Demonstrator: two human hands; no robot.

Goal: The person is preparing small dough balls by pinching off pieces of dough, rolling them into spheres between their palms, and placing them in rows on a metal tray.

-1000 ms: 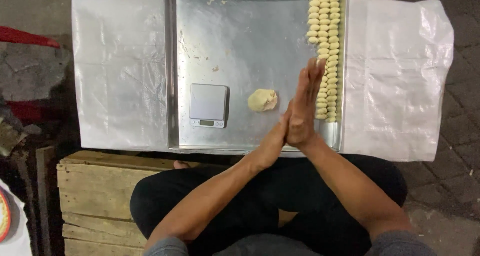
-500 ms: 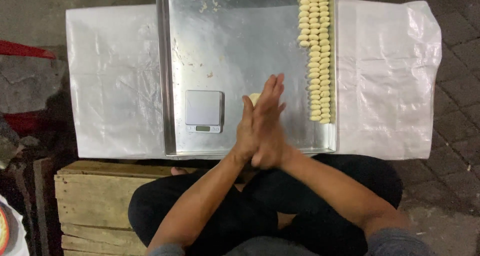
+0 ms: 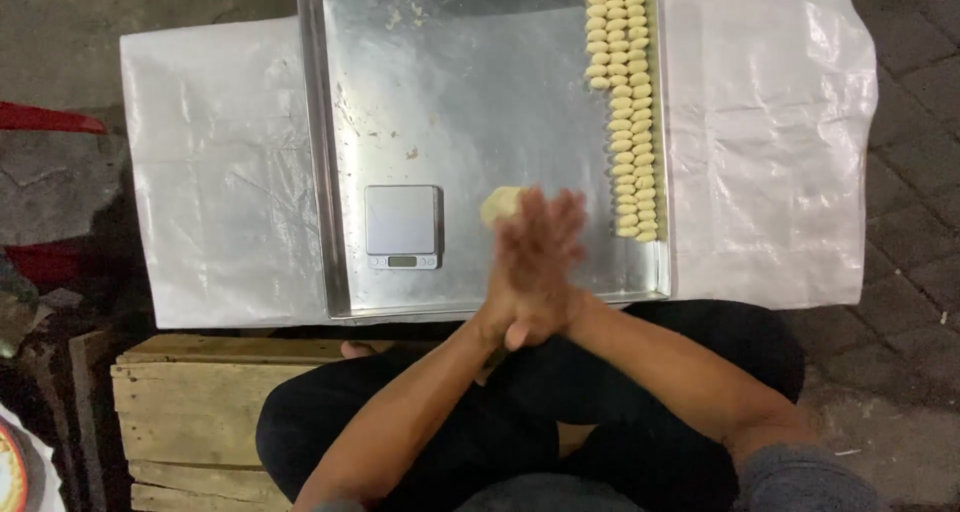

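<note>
Compared with half a second ago, pressed together lower and nearer the tray's front edge, blurred. Left hand (image 3: 520, 272) and right hand (image 3: 550, 267) flat palm against palm, fingers stretched; impossible to tell whether anything lies between. Just behind the fingertips, a dough lump (image 3: 498, 204) on the metal tray (image 3: 450, 82), beside the small scale (image 3: 401, 226). Along the right wall, rows of dough pieces (image 3: 625, 102).

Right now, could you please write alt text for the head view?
Two bare hands press palm to palm over a shiny metal tray, beside a small silver digital scale, a pale dough lump and rows of small pale dough pieces.
</note>
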